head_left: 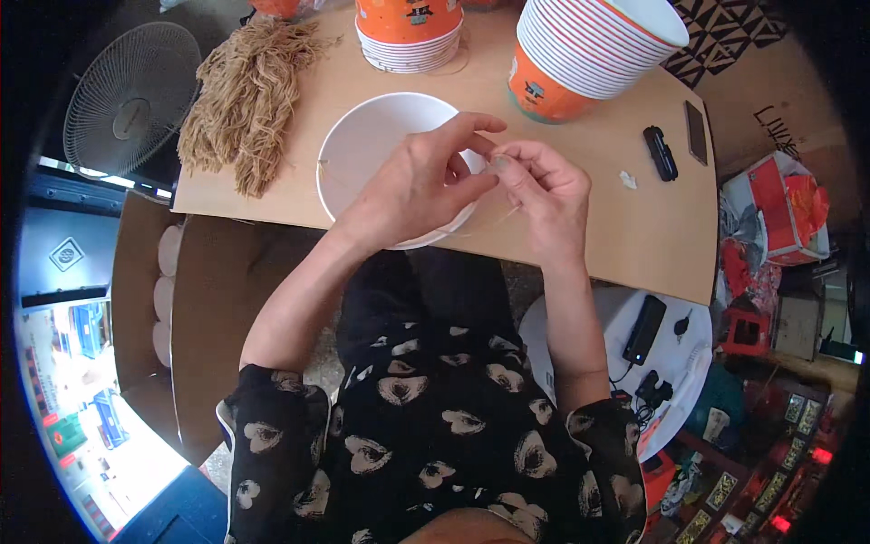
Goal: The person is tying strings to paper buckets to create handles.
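Pale table point(648, 236), white tub point(367, 136) at near edge, half-open left hand point(419, 183) above, pinched right hand point(548, 192) alongside, anything held unclear.

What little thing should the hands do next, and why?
Maybe the right hand should gently draw the thin strand straight while the left hand steadies it. The hands are close together by the white bucket, and the strand shows just below the right hand. What's between them is mostly hidden, so a small, slow pull seems safest.
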`<state>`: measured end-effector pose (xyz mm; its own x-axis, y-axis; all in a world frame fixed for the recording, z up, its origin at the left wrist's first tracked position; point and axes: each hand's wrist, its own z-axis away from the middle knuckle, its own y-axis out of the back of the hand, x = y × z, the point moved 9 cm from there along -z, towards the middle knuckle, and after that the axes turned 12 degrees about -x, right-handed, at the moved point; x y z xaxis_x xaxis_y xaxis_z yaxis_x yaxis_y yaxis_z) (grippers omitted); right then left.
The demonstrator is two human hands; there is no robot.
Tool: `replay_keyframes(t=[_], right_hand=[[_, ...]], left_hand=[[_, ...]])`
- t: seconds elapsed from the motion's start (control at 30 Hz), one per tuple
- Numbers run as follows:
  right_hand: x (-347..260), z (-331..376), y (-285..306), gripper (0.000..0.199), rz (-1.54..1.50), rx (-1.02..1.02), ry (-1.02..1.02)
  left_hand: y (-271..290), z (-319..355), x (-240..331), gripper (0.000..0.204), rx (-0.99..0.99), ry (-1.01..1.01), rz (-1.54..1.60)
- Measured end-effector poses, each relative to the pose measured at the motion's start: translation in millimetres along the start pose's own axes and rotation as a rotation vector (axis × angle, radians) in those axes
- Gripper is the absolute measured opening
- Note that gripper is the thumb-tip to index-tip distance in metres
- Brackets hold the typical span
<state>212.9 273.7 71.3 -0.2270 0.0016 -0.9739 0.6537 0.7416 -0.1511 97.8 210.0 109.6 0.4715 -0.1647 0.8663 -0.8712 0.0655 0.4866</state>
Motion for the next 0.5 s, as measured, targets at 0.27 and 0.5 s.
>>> replay_keyframes(t=[0.27, 0.5], right_hand=[[-14.3, -7.5, -6.2, 0.014, 0.057, -0.025, -0.052], [-23.8, -11.9, -2.8, 0.014, 0.125, -0.047, -0.061]], left_hand=[[5.4, 1.4, -8.9, 0.028, 0.008, -0.042, 0.112], [-0.4, -1.2, -17.0, 0.024, -0.098, -0.079, 0.31]])
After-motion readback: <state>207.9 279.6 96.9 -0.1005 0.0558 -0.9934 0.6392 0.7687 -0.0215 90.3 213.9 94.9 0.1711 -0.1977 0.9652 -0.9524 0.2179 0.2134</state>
